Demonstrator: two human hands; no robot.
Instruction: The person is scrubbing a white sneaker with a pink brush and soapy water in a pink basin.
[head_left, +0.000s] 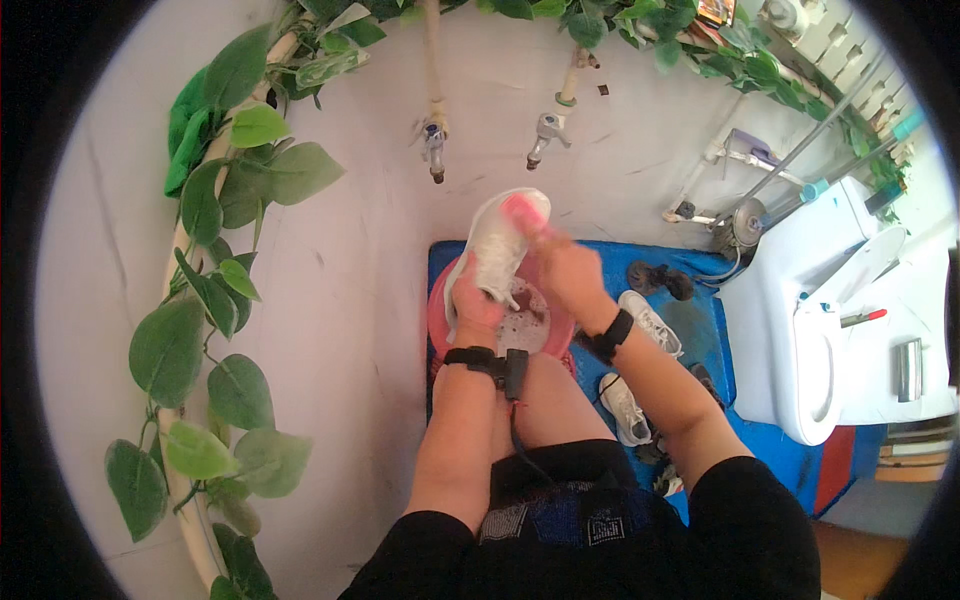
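Note:
My left hand (478, 296) holds a white lace-up shoe (491, 232) by its heel end, toe pointing away from me. In my right hand (571, 276) is a pink brush (525, 215), blurred, at the upper of the shoe near the toe. Part of the brush is hidden by my fingers. Under the shoe stands a pink basin (559, 334) with foamy water (523, 330) in it. Both my wrists wear black straps.
Right of the basin, a pair of white shoes (651, 322) and several dark shoes (660, 280) lie on a blue mat (697, 330). A white toilet (780, 300) stands further right. Two taps (433, 150) (547, 139) project from the wall, and leafy garlands (240, 375) line the left side.

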